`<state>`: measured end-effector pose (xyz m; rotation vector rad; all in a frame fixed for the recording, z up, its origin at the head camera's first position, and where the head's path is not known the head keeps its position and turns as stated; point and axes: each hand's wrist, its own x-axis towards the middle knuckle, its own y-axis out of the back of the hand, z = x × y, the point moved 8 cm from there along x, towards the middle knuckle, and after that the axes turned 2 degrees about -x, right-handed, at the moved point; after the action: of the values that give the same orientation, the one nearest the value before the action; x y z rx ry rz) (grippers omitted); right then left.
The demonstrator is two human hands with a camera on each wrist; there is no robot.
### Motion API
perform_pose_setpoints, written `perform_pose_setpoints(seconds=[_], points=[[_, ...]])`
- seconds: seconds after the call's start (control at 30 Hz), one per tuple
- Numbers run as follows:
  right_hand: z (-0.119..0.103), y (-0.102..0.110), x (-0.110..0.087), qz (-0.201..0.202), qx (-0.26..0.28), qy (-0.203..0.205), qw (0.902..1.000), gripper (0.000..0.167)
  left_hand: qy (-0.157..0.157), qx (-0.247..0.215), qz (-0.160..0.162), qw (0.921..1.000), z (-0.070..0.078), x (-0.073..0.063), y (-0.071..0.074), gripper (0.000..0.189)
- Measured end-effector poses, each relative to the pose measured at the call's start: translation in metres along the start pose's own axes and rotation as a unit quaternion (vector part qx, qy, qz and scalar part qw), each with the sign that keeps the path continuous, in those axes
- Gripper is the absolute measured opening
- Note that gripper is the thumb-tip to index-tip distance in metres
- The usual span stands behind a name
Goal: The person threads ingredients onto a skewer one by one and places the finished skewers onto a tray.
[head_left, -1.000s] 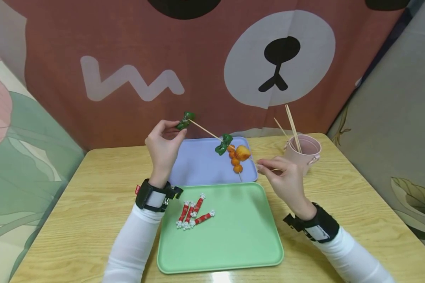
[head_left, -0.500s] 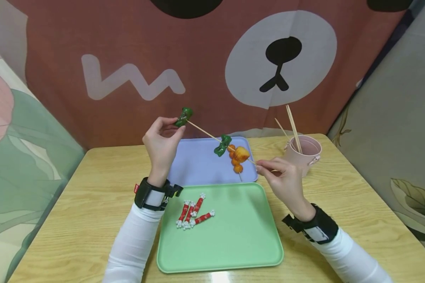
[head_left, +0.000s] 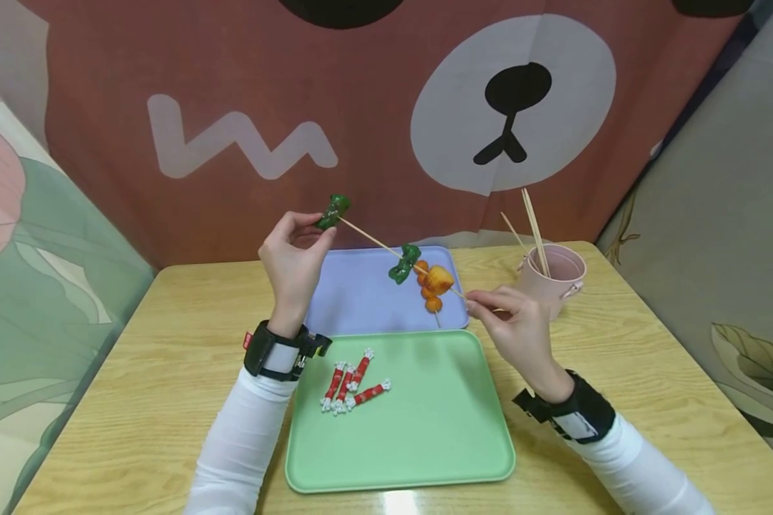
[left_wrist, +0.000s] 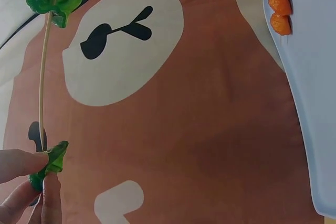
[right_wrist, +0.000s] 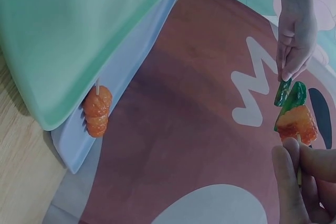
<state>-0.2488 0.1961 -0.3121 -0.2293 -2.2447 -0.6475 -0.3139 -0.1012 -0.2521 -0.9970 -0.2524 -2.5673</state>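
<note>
Skewer [head_left: 370, 238] is slanting through the air, crossing the blue tray [head_left: 354, 293] in the head view. Around it I am seeing a brown cloth [head_left: 245, 207] with a printed animal face hanging behind. A wooden table [head_left: 167, 343] is spreading beneath, bearing a green tray [head_left: 438, 436] in front and the blue one just beyond. White sleeves [head_left: 238, 443] are reaching in from the near side. At the right, a pink bucket [head_left: 557, 295] is holding pale sticks [head_left: 535, 232]. The left hand [head_left: 293, 268] is standing upright and raised, thumb and fingers pinching a green knot [head_left: 332, 212] at the skewer's tip; whether it is pierced, I can't tell. The right hand [head_left: 518, 322] is sitting lower, turned inward, fingertips clamping the lower end. A second skewer [head_left: 434, 305] of orange balls is lying on the blue tray, four red rolls [head_left: 368, 393] on the green one. Between the hands, an orange chunk [head_left: 439, 280] and another green knot [head_left: 404, 265] are riding the held skewer.
</note>
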Motion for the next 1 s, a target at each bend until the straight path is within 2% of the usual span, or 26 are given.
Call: perform_pose_setpoints(seconds=[0.17, 0.5, 0.77, 1.0], points=[[0.008, -0.001, 0.000, -0.003, 0.002, -0.002, 1.0000, 0.015, -0.001, -0.003, -0.003, 1.0000, 0.000, 0.000, -0.001, 0.022], [-0.001, 0.000, 0.003, 0.006, -0.024, -0.006, 0.9997, 0.014, -0.011, -0.013, -0.024, 0.9996, 0.002, -0.005, -0.010, 0.021], [0.004, 0.001, 0.000, 0.005, -0.007, 0.005, 0.9999, 0.015, -0.025, -0.020, -0.036, 0.9988, 0.004, -0.006, -0.012, 0.020], [0.005, 0.004, -0.002, 0.005, -0.028, 0.027, 0.9992, 0.015, -0.023, -0.020, -0.074, 0.9968, 0.002, -0.003, -0.013, 0.020]])
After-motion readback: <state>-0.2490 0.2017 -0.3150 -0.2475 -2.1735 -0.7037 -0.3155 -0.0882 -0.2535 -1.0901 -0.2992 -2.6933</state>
